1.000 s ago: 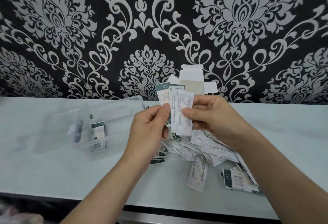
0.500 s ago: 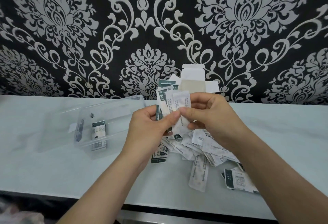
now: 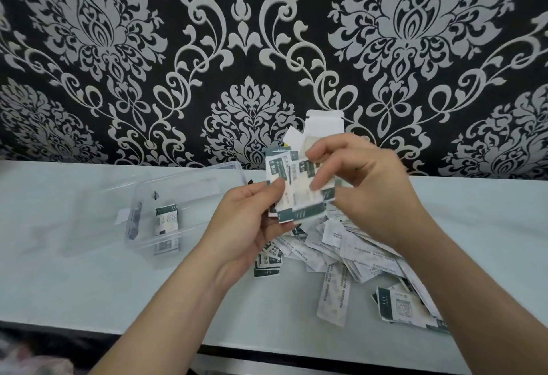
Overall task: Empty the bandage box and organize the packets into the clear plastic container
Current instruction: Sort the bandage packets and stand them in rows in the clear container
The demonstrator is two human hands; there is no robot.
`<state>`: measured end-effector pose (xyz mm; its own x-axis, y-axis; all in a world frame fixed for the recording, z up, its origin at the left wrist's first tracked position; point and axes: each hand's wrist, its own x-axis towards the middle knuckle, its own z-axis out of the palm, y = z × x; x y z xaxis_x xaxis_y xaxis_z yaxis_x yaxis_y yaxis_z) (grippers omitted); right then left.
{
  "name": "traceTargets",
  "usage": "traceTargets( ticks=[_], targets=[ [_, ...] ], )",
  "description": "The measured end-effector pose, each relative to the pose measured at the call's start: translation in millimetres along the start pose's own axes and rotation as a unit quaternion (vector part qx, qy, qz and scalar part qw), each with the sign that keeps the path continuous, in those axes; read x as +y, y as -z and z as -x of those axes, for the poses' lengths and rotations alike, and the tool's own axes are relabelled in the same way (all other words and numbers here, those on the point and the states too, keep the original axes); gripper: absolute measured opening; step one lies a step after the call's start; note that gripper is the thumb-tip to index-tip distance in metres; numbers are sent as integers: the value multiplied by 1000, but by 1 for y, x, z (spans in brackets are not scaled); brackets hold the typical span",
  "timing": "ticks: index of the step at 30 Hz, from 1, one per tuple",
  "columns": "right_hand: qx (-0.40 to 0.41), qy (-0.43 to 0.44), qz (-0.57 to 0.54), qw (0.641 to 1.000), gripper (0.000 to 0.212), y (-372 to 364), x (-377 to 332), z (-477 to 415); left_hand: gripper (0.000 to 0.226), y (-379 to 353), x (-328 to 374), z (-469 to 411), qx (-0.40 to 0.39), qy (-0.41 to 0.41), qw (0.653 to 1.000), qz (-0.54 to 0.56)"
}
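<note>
Left hand grips fanned packets above pile; right hand seemingly pinches 1.

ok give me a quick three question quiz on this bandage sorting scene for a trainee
1. True or false: the left hand and the right hand both hold bandage packets.
2. What already lies inside the clear plastic container?
3. The bandage box is: A) shut and lying flat, B) open, by the wall behind the hands, C) gripped in the left hand.

Key: 1 true; 2 a few sorted packets; 3 B.
</note>
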<state>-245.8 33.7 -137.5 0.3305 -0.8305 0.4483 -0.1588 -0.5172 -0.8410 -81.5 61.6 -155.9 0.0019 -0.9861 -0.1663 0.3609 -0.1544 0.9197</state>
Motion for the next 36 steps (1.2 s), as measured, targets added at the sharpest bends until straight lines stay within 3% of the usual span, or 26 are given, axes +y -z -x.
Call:
traceTargets(
  ticks=[4,9,11,13,16,18,21,25,27,29,30,32,34,36],
  targets=[
    [12,82,125,989,42,-14,12,3,29,-3,2,3,-31,-3,999,4],
    [15,55,115,992,49,-15,12,3,23,-1,-4,0,-86,-32,995,-40],
    [-1,20,23,1000,58,-22,7,3,23,-2,-6,0,-65,-50,996,-24],
    [27,-42,-146,988,59,-30,0,2,21,-5,-6,0,-29,-68,997,-3],
    [126,-158,-418,886,49,-33,0,-4,22,-8,-8,-1,13,-96,995,-13],
    [156,-207,-479,839,47,-32,4,-5,22,-10,-12,-2,20,-119,991,-55],
    [91,-268,-402,871,33,-34,7,-2,21,-13,-18,-1,-9,-126,983,-136],
    [146,-251,-377,880,27,-23,11,-6,22,-11,-12,1,15,-164,964,-210],
    [122,-252,-388,878,36,-18,13,-6,23,-12,-8,4,3,-169,962,-214],
    [29,-282,-353,892,51,-22,10,-2,25,-17,-11,5,-47,-149,957,-245],
    [-4,-282,-316,906,49,-26,9,1,26,-20,-14,4,-65,-139,947,-281],
    [15,-259,-259,930,35,-27,7,1,31,-23,-21,-2,-74,-134,912,-380],
    [73,-240,-231,940,32,-16,9,-3,42,-21,-24,-10,-47,-164,832,-528],
    [121,-230,-221,940,30,8,13,-7,36,-21,-30,-18,-18,-206,731,-651]
  ],
)
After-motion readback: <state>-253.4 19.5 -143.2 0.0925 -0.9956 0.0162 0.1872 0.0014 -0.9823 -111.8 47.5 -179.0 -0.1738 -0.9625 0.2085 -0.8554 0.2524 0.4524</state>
